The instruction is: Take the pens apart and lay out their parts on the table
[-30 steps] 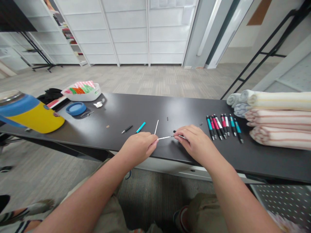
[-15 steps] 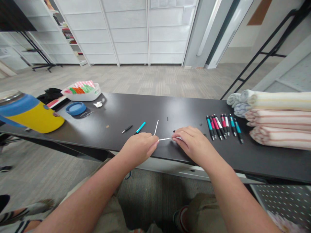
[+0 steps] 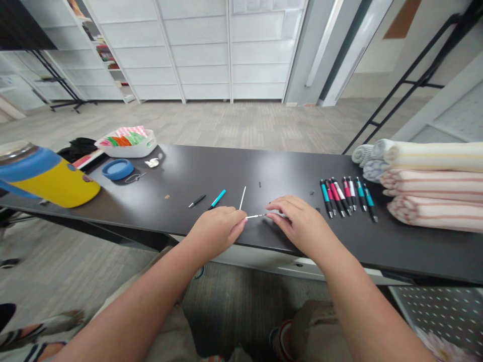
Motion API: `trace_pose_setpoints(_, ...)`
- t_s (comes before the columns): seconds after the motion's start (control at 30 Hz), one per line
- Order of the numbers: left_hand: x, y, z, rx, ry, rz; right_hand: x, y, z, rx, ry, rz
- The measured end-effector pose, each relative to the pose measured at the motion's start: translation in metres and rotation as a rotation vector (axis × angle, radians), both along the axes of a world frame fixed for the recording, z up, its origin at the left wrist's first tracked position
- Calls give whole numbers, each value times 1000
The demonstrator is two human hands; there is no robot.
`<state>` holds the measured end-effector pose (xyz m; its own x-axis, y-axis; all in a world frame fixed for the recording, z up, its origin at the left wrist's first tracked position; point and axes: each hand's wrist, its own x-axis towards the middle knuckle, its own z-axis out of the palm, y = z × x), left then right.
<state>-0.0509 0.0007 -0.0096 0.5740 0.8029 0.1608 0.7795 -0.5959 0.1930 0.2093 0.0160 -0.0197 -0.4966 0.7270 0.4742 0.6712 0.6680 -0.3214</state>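
Near the front edge of the dark worktop (image 3: 211, 168), mid-view, a thin white rod (image 3: 255, 216) spans the gap between both hands. Long axis runs left-right, roughly along the front edge, right end angled slightly away from the person. White part at left; darker, segmented end points at the right hand (image 3: 292, 216). Left hand (image 3: 219, 225): thumb and fingers closed, pinching the rod's left end. Right hand: forefinger and thumb slightly parted at the tips, rod's dark end meeting the thumb tip; cannot tell if it is gripped, inside of hand hidden.

Second white stick (image 3: 242, 198) lies just beyond the left fingers, long axis near-far, far end leaning a bit right; contact with hand unclear. Left of it, teal-and-black pen part (image 3: 217, 199), slanted, teal end far right, near end by the left hand. Further left, black pen piece (image 3: 197, 200), also slanted, silvery tip toward near left. Small dark bit (image 3: 260, 184) beyond the hands.

Right side: row of pens (image 3: 337, 197), teal, red, white with black, tips toward the person, then rolled towels (image 3: 437, 186), stacked. Far left: yellow-blue bottle (image 3: 53, 176), blue lid (image 3: 117, 169), white basket (image 3: 130, 150).
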Motion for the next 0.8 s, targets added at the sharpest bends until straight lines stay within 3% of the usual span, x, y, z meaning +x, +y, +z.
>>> trace_pose_setpoints(0.1,-1,2,-1,-12,-2,13,9,6,-4,67,-71,-205)
trace_pose_setpoints(0.2,-1,2,-2,-17,-1,25,14,10,-10,80,-203,-304)
trace_pose_setpoints(0.43,0,2,-1,-16,-8,36,10,13,-15,-29,-271,-272)
trace_pose_setpoints(0.63,-2,3,-2,-21,-29,41,6,4,-5,-55,-44,-133)
trace_pose_setpoints(0.8,-2,3,0,-19,-32,46,6,3,-1,-61,-13,-93)
